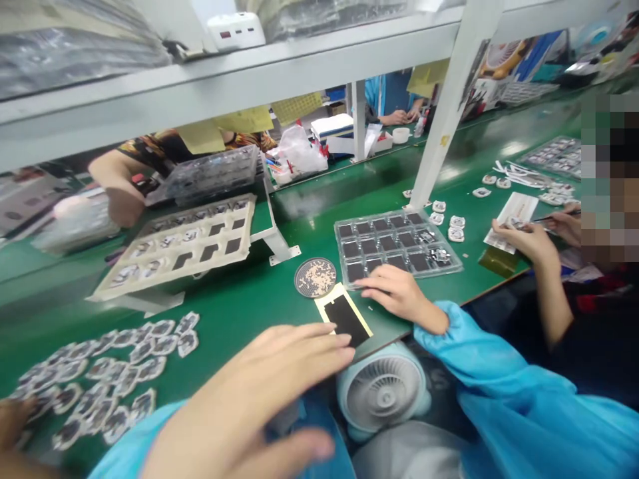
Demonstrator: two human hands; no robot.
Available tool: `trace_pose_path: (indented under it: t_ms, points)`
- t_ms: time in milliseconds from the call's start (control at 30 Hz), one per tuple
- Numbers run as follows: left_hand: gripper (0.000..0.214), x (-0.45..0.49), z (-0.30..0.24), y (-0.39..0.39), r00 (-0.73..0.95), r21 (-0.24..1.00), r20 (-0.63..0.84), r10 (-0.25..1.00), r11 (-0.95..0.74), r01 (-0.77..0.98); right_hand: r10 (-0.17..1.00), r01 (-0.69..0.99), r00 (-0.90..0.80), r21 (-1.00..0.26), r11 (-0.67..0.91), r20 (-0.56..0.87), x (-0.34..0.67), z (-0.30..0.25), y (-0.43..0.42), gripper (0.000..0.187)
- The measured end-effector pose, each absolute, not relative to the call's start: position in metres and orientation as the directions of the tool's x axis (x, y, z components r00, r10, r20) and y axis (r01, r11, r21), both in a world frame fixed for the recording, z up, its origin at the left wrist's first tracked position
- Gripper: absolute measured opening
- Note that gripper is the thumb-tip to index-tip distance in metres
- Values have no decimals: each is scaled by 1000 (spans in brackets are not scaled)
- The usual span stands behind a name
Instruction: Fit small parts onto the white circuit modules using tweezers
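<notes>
Large in the foreground, my left hand (259, 386) hangs with fingers stretched out and thumb apart, holding nothing I can see. Its fingertips overlap the view of a black sheet with a yellow border (352, 319); I cannot tell whether they touch. My right hand (394, 293) is at the front edge of a clear compartment tray (456, 268), fingers extended and apart. Dark square pads fill most of its pockets, and small white-and-metal parts (440, 256) sit at the right end. A round dark dish (305, 293) holding many tiny beige pieces stands left of the tray.
Many white-rimmed parts (124, 376) lie at the left, where another person's hand (14, 416) reaches in. A cream tray (239, 256) rests on a raised stand. A shelf post (444, 120) rises behind the clear tray. A co-worker's hands (534, 243) handle a part at right. Below is a fan (384, 392).
</notes>
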State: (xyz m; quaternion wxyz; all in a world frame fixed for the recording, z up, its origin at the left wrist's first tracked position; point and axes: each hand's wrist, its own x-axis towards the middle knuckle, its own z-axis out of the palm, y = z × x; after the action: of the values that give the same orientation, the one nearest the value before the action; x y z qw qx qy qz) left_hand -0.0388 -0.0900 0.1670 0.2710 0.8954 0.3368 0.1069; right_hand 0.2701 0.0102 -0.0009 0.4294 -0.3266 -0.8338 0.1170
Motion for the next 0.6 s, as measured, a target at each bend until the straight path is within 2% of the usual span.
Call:
trace_pose_path:
  t_ms: [100,167,233,333,433,500,533,600]
  points:
    - [22,-21,106,-91,673,798,-87,735,-353,488,739,579,-410,-473,664,535,292,-22,-21,23]
    - [26,-17,58,-105,595,880,-189,781,-135,456,774,642,-381,-458,615,506,302,-32,-32,22]
    - [33,-16,20,-128,463,922,-179,868,-16,387,769,655,-384,-436,617,511,305,-38,-34,21]
    - [33,-12,-10,-165,235,968,-105,966,46,246,764,667,-410,-406,624,499,304,-40,-29,18]
    - [29,-5,-31,-193,123,960,-203,971,173,222,735,646,-309,-434,628,604,303,-40,-31,17]
    - [16,-2,-51,-204,-25,947,-283,959,283,154,695,586,-195,-486,648,692,304,-41,-45,14]
    - [14,-1,-63,-207,-128,946,-310,942,319,62,682,554,-132,-517,653,719,306,-44,-56,13]
    - [23,1,-89,-208,-273,930,-363,891,326,-170,697,508,5,-603,616,717,310,-57,-83,10]
